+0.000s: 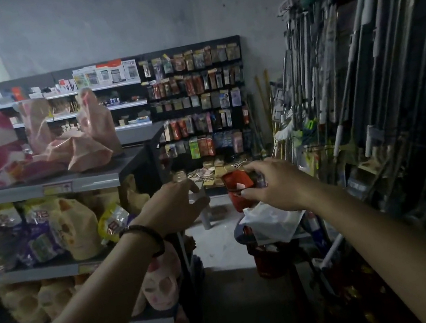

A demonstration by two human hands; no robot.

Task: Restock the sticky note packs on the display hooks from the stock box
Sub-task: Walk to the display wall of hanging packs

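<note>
A black display panel [197, 99] with rows of hooks stands at the far end of the aisle, with several small coloured packs hanging on it. Below it a heap of loose packs [208, 174] lies on a low surface; whether a stock box holds them I cannot tell. My right hand [273, 183] reaches forward and grips a red pack [237, 182] by its right edge, in the air in front of the heap. My left hand [178, 203] is stretched out beside it with relaxed fingers and holds nothing.
Shelves of plush toys [49, 233] and pink bags [84, 143] run along the left. Mops and long poles [359, 66] lean on the right. A red basket [268, 263] with a white plastic bag [271, 223] on it stands on the floor below my right hand.
</note>
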